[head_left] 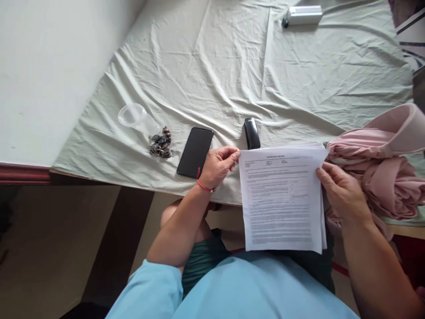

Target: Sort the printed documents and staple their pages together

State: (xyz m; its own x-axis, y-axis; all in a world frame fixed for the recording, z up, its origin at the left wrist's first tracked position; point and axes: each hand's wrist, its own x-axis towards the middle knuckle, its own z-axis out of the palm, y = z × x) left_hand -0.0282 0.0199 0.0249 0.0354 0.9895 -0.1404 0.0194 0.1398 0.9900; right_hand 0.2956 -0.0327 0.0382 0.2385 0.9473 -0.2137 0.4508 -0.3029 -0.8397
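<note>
A small stack of printed paper sheets is held up between both hands over the near edge of the table. My left hand pinches the stack's upper left corner, with a red cord round the wrist. On the right edge, my right hand grips the sheets between thumb and fingers. Just beyond the top of the papers lies a black stapler, its near end close to the sheets. A black smartphone rests flat beside my left hand, partly behind it.
A bunch of keys lies left of the phone, against a tipped clear plastic cup. Bundled pink cloth sits at the right. A silver bottle lies at the far side of the wrinkled green tablecloth.
</note>
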